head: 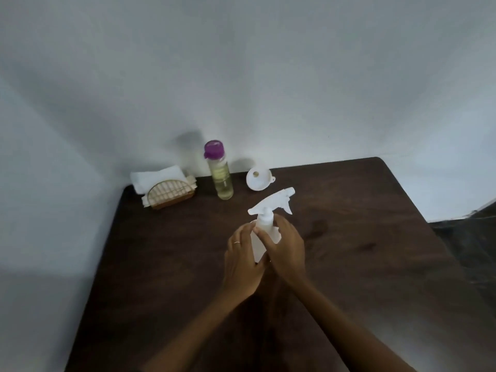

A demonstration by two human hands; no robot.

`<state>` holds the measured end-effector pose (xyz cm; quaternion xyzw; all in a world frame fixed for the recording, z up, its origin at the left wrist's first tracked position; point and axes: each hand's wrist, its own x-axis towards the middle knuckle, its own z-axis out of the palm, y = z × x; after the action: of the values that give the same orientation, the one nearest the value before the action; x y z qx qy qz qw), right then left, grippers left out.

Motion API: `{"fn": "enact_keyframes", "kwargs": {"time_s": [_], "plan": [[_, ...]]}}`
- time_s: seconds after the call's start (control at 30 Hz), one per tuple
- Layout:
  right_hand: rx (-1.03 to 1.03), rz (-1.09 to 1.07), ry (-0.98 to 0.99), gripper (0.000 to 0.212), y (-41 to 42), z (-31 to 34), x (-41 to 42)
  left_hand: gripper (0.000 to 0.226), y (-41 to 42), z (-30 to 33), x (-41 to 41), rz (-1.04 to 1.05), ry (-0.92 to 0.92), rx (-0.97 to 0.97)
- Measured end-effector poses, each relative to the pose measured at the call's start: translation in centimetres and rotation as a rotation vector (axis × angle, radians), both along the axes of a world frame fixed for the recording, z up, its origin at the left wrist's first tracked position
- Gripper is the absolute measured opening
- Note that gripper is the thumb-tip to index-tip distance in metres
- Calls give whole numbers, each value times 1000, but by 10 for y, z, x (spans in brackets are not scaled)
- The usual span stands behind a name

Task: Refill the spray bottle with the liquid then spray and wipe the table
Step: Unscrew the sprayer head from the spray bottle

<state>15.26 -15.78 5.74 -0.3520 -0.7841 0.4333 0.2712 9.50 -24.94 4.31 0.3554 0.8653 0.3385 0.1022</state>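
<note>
A white spray bottle point(264, 224) with a white trigger head stands upright in the middle of the dark wooden table point(362, 264). My left hand point(243, 261) wraps the bottle's body from the left. My right hand point(285, 251) grips it from the right, fingers at the collar below the trigger head. A clear bottle of pale yellow liquid point(221, 178) with a purple cap stands at the back of the table. A white funnel point(258, 179) lies to its right, mouth up.
A brass and wood napkin holder point(170, 196) with white napkins and a folded white cloth point(158, 177) sits at the table's back left corner. White walls close in behind and to the left. The table's right edge drops to a dark floor point(469, 242).
</note>
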Motion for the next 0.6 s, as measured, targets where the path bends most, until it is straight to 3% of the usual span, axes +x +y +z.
{"fn": "enact_keyframes", "kwargs": {"time_s": [0.33,0.5,0.6], "plan": [[-16,212,-53,25,-96,-11,33,68,-98,-21,41,176,-107,-41],[10,241,-83,30,-116,-28,45,87,-115,-25,52,179,-193,-104],[16,237,-83,31,-122,-31,51,77,-120,-31,56,153,-193,-125]]}}
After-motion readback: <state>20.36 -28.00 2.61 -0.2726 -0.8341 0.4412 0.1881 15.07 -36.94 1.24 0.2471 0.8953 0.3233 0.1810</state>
